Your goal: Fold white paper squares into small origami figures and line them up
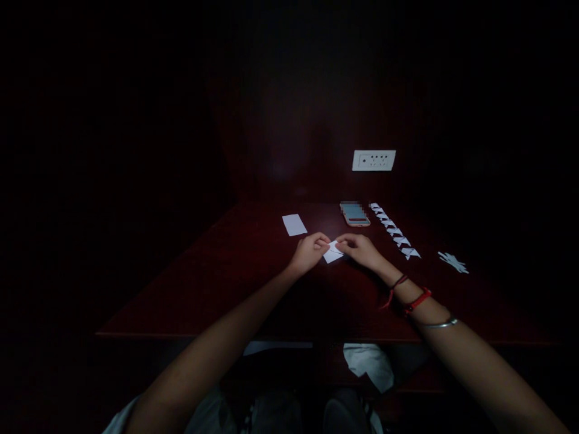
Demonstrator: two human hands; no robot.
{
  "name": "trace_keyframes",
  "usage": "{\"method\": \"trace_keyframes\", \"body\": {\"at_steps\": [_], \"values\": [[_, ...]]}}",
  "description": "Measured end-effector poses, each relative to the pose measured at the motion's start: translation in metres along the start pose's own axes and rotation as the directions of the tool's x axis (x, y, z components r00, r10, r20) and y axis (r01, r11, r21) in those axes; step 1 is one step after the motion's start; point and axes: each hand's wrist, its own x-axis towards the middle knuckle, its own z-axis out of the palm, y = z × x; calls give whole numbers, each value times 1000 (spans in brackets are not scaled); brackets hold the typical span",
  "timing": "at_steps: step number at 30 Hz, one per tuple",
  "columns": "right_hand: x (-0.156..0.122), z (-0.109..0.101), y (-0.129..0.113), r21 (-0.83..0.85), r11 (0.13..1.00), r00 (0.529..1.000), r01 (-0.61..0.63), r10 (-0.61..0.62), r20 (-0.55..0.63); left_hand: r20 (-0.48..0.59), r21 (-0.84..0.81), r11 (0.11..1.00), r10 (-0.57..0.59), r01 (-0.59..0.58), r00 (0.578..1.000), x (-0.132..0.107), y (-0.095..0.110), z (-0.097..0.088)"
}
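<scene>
My left hand [309,251] and my right hand [360,249] meet over a small white piece of paper [332,252] on the dark red table [226,283]. Both hands have their fingers pinched on the paper's upper edge, left hand at its left side, right hand at its right side. The paper lies low against the tabletop and looks partly folded. My right wrist wears red thread bands and a metal bangle.
A blank white paper rectangle [294,225] lies behind my left hand. A phone [355,214] sits behind my right hand. A row of several folded white paper shapes [395,232] runs diagonally at the right, with another paper shape [453,261] farther right. A wall socket [373,160] is behind.
</scene>
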Motion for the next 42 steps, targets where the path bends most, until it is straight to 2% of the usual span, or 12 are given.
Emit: {"method": "trace_keyframes", "body": {"at_steps": [3,7,10,13,16,21,25,30,36,39,42], "values": [[-1,1,-4,-34,999,1000,10,-10,-3,7,11,999,40,-40,999,0,1,1],[2,3,-3,-78,996,999,-38,36,-27,-8,20,999,44,-44,999,2,-2,2],[3,5,-2,-117,993,998,-36,30,-54,9,-43,999,19,-19,1000,3,-4,2],[2,8,-1,-151,988,996,-19,6,-88,69,-145,989,17,-7,997,2,-5,2],[1,9,0,-105,994,995,-35,25,-95,88,-165,986,10,5,996,2,-6,1],[2,3,1,-24,997,979,-69,64,-192,5,-114,992,-47,47,999,3,-9,-2],[3,-1,5,-34,995,987,-97,92,-129,-48,-130,991,-41,35,998,2,-9,-3],[5,2,11,56,993,994,-100,103,-42,-46,-48,999,-5,3,999,0,-8,-1],[3,4,12,99,989,994,-113,112,15,6,-17,999,-28,28,1000,1,-9,2],[3,5,10,34,993,993,-115,114,35,37,-22,999,-31,32,999,0,-7,2],[2,4,7,-100,992,998,-70,70,-7,57,-21,999,-45,46,997,-1,-4,2]]}}
